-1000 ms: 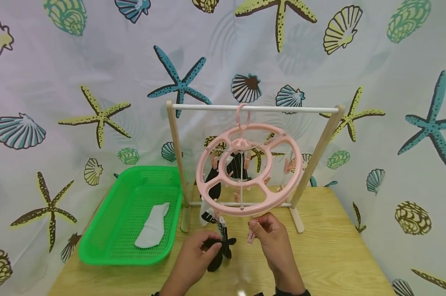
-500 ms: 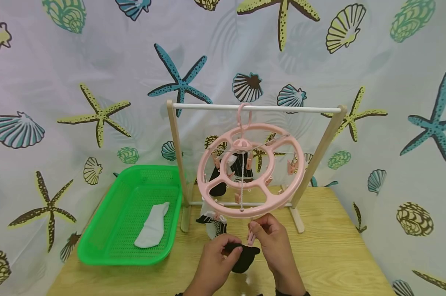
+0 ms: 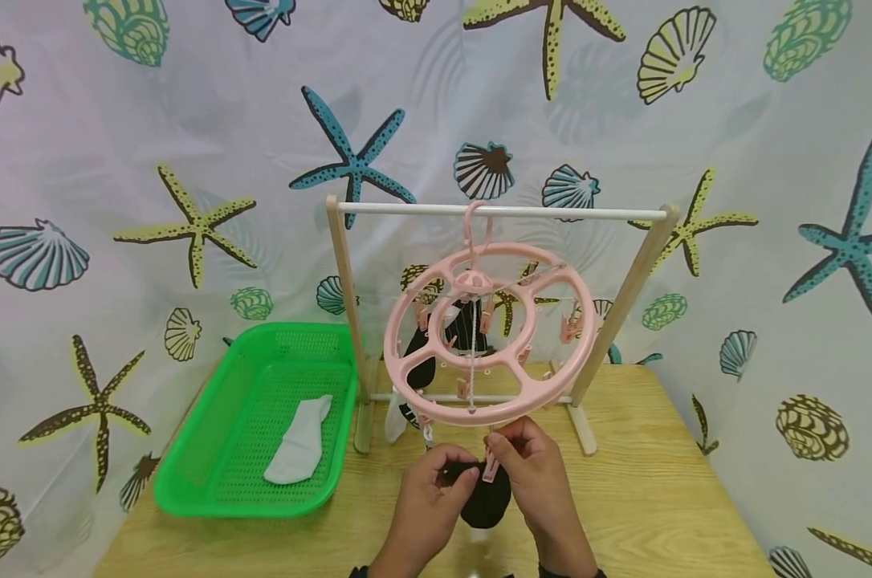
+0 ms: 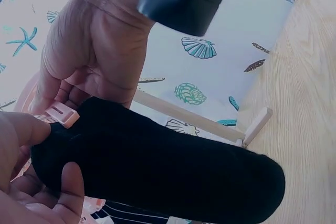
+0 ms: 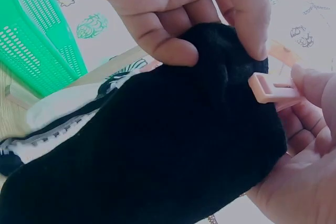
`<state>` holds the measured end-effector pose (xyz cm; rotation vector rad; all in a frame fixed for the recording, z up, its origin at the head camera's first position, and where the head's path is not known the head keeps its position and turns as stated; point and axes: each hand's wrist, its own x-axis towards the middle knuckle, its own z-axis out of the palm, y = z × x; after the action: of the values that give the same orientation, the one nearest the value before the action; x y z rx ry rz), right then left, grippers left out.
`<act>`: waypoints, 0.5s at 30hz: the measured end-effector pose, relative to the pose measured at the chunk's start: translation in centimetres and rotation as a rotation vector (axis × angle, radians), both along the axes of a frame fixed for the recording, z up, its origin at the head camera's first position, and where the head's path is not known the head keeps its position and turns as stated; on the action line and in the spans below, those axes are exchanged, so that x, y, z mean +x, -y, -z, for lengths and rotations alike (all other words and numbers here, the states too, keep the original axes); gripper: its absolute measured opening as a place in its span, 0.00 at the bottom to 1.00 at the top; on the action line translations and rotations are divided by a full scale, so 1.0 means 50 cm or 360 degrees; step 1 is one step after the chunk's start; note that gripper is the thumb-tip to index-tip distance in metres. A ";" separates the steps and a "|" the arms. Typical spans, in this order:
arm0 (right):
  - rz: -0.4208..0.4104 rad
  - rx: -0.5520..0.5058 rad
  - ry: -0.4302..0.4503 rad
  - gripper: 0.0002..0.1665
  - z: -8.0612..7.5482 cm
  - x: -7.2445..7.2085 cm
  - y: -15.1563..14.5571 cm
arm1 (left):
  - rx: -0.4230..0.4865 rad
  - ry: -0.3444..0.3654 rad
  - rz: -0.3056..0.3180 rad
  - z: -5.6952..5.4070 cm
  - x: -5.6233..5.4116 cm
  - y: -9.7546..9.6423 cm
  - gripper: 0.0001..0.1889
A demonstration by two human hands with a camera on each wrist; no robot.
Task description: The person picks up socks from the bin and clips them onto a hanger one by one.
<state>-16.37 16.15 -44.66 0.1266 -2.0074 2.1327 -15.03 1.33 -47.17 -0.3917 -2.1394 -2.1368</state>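
Observation:
A black sock [image 3: 488, 504] hangs from my left hand [image 3: 430, 499], which pinches its upper edge. My right hand [image 3: 540, 475] holds a pink clothespin [image 3: 490, 467] between thumb and fingers. In the right wrist view the clothespin's tip [image 5: 265, 88] overlaps the edge of the sock [image 5: 147, 140]; whether it has clamped the fabric I cannot tell. Above both hands hangs a round pink drying hanger [image 3: 523, 393] with several clothespins. Other socks, including a black one [image 3: 421, 369], hang at its left and back.
A wooden rack with a white bar [image 3: 566, 213] carries the hanger. A green basket [image 3: 169, 482] on the left of the wooden table [image 3: 638, 498] holds a white sock [image 3: 297, 445]. A patterned curtain [image 3: 407, 120] stands behind.
My left hand has carried the black sock rightward to the clothespin, and the two now overlap. The right hand has stayed nearly in place, and the hanging socks have swayed.

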 end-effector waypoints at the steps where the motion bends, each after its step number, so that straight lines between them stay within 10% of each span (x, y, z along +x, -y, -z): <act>1: -0.0005 -0.0001 -0.0002 0.09 0.000 0.000 0.000 | 0.0003 -0.0012 0.0004 0.001 0.000 0.000 0.04; 15: -0.0207 0.0027 -0.0073 0.09 0.012 -0.002 -0.004 | 0.0009 -0.0028 -0.0017 -0.003 0.001 0.010 0.03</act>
<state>-16.45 16.36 -45.26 0.3141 -2.0433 2.1678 -14.97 0.85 -47.01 -0.3963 -2.1211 -2.1249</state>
